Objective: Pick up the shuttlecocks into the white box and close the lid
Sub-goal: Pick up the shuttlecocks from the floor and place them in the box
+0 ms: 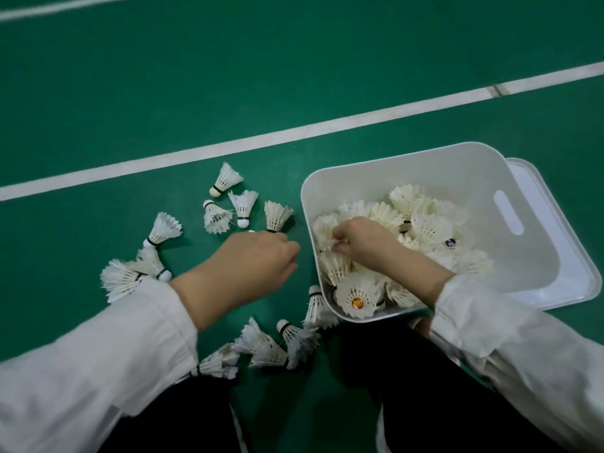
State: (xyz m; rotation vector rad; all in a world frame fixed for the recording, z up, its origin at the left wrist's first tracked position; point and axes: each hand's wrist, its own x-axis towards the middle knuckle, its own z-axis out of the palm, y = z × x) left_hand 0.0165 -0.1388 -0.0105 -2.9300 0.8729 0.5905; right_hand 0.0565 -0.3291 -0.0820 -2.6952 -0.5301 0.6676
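The white box (pixel 425 165) stands open on the green floor at the right, holding several white shuttlecocks (pixel 421 220). My right hand (pixel 362 240) is inside the box, fingers closed on a shuttlecock's feathers (pixel 331 245). My left hand (pixel 258 259) is on the floor just left of the box, fingers closed at the base of an upright shuttlecock (pixel 277 215). Several more shuttlecocks lie loose on the floor: a cluster beyond my left hand (pixel 228 197), some at the left (pixel 157 243) and some near my knees (pixel 277 344). The lid (pixel 555 230) lies under the box at its right.
A white court line (pixel 294 132) crosses the floor beyond the shuttlecocks. My dark-trousered knees (pixel 392 387) fill the lower middle, and white sleeves cover both forearms.
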